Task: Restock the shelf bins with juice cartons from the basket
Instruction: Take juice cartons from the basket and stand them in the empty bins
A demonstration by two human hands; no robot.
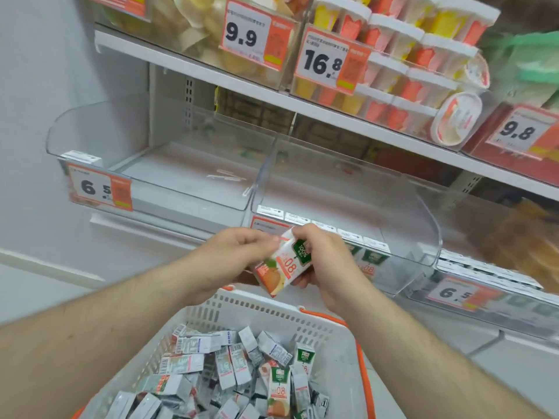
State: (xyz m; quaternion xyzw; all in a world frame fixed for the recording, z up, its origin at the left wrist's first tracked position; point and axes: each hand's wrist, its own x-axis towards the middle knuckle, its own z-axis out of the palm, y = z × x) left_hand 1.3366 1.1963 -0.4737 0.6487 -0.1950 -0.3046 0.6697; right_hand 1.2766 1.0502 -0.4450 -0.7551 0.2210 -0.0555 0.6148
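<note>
Both hands, left hand [233,255] and right hand [325,267], have a closed grip on one tilted juice carton [282,266], held above the far rim of the carton-filled basket [242,306], just before the middle clear shelf bin [402,207].

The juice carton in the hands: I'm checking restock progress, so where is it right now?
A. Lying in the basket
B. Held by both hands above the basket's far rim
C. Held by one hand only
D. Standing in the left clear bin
B: the juice carton is gripped between the left hand and right hand, over the far rim of the basket, in front of the shelf bins and not yet in one.
</note>
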